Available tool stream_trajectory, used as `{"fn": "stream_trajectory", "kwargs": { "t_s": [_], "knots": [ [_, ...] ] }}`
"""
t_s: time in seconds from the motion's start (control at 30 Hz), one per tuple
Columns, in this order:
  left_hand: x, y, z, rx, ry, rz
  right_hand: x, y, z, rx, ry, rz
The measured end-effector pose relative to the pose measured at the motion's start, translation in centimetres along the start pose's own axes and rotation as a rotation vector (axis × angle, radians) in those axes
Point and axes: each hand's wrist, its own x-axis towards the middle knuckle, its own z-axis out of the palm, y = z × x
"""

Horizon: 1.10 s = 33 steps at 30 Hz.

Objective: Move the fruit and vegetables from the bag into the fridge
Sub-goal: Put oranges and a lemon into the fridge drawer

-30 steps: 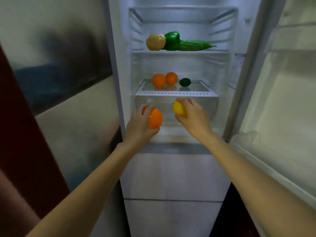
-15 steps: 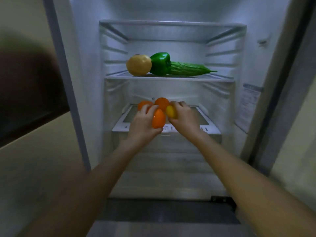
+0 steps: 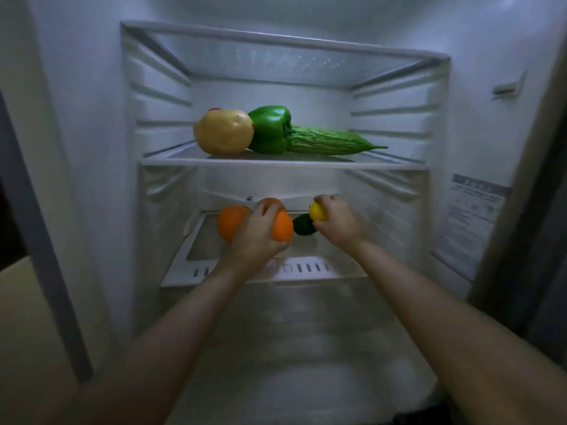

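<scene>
Both my hands are inside the open fridge (image 3: 92, 148), above its lower glass shelf (image 3: 276, 271). My left hand (image 3: 254, 237) grips an orange (image 3: 283, 230). Behind it on that shelf sit two more oranges: one at the left (image 3: 231, 220), one (image 3: 271, 202) mostly hidden by my fingers. My right hand (image 3: 337, 220) holds a small yellow lemon (image 3: 317, 211) just above a dark green fruit (image 3: 303, 225) lying on the shelf. On the upper shelf (image 3: 383, 162) lie a yellow round fruit (image 3: 224, 131), a green bell pepper (image 3: 271, 128) and a bitter gourd (image 3: 328, 142). The bag is out of sight.
A label sticker (image 3: 469, 216) is on the fridge's right inner wall. A frosted drawer front (image 3: 306, 317) lies below the lower shelf. The fridge's left outer edge (image 3: 40, 240) stands beside a beige wall.
Both hands have moved forward from in front of the drawer into the fridge, over the lower shelf, each still holding its fruit. My view has come closer to the shelves.
</scene>
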Motion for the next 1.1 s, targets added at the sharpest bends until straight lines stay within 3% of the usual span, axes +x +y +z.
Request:
{"fn": "stream_trajectory", "kwargs": {
  "t_s": [0.27, 0.53, 1.1],
  "knots": [
    [2.6, -1.2, 1.6, 0.124, -0.129, 0.013, 1.7, 1.7, 1.3, -0.036, -0.021, 0.037],
    [3.1, -1.0, 1.5, 0.165, -0.151, 0.005, 1.8, 2.6, 1.6, -0.07, 0.024, 0.06],
    [3.1, -0.9, 1.5, 0.235, -0.178, 0.055, 2.7, 4.0, 2.7, -0.168, -0.194, 0.149]
  ]
}}
